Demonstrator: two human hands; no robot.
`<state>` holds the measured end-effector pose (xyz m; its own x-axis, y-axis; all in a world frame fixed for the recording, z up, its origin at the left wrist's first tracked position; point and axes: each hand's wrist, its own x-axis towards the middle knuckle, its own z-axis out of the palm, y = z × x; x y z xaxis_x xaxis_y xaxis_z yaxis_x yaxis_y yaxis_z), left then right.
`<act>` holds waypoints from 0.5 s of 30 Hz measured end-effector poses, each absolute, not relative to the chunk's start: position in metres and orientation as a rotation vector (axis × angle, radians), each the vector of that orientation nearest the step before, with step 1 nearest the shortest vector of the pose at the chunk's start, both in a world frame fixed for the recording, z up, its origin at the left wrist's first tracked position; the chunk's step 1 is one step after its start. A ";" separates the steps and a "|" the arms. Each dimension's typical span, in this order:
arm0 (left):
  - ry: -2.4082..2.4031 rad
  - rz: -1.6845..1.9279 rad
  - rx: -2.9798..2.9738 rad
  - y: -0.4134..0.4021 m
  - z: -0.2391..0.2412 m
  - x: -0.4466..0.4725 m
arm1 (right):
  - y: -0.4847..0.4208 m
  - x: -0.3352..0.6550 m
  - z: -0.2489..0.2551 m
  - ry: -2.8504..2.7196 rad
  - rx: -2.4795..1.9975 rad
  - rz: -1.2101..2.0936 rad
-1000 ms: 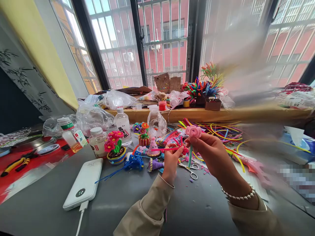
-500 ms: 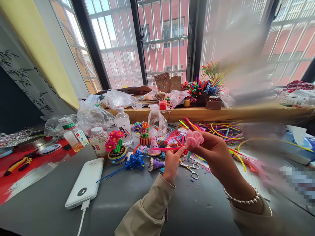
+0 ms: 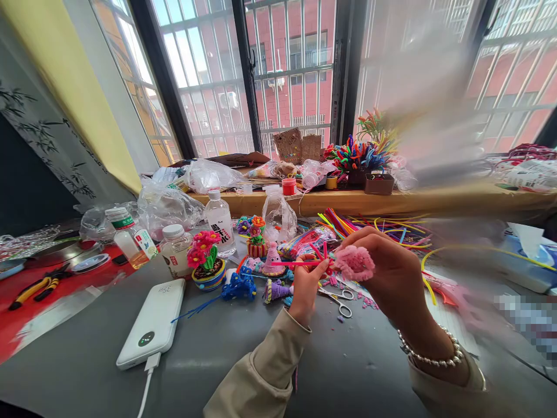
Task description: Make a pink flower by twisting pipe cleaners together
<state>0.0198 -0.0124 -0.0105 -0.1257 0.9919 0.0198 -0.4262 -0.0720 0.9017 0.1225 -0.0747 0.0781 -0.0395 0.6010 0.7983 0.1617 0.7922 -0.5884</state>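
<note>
Left hand (image 3: 306, 284) pinches bright-pink fuzzy stems (image 3: 287, 263) | right hand (image 3: 387, 270) pinches pale-pink fuzzy flower (image 3: 354, 262) | silver metal scissors (image 3: 335, 296) at flower's 7 o'clock

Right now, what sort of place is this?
Probably a handicraft table by a window: bunched coloured pipe cleaners, scissors, and a fuzzy pink piece in the right hand. Home or studio, can't tell.

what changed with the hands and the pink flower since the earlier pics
The right hand has tipped the fluffy pink flower over: its head is lower and further right, and its green stem, which hung below, now seems to point left. Nothing was visibly let go. The left hand still pinches the bright pink strips; the scissors lie as before.
</note>
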 end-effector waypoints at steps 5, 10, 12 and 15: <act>0.964 1.482 0.776 -0.013 -0.010 0.019 | -0.076 0.123 0.079 -1.613 -0.607 0.359; 0.953 1.497 0.744 -0.013 -0.009 0.019 | -0.078 0.123 0.082 -1.614 -0.616 0.323; 0.933 1.505 0.773 -0.013 -0.009 0.019 | -0.079 0.123 0.083 -1.614 -0.607 0.325; 0.888 1.479 0.843 -0.012 -0.010 0.019 | -0.080 0.124 0.083 -1.605 -0.613 0.386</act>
